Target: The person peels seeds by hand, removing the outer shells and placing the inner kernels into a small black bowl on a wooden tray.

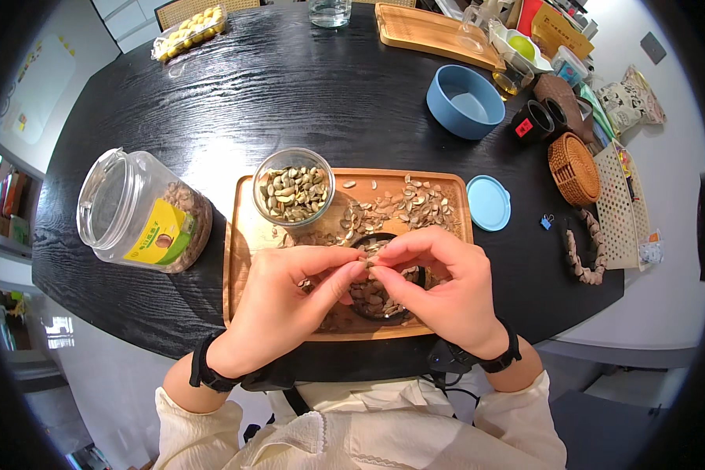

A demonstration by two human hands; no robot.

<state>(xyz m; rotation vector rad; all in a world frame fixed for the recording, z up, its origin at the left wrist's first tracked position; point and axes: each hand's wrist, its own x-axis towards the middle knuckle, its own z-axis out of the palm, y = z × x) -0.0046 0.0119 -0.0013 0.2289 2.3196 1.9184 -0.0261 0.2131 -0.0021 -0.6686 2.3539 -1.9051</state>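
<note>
Over the wooden tray (439,325), my left hand (286,290) and my right hand (450,282) meet fingertip to fingertip. Both are closed in a pinch around a small seed (368,264), partly hidden by the fingers. Directly below them, a round black dish (377,316) contains brown seeds or shells, and my hands cover part of it. A clear glass bowl (330,184) filled with green pumpkin seed kernels (294,194) rests at the tray's far left corner. Loose shells (427,205) are scattered over the tray's far right part.
Left of the tray stands an open clear plastic jar (117,207) part full of brown seeds. To the right are a light blue lid (489,204), a blue bowl (454,117), black cups (531,124) and a woven basket (574,168). A glass (330,12) stands at the back.
</note>
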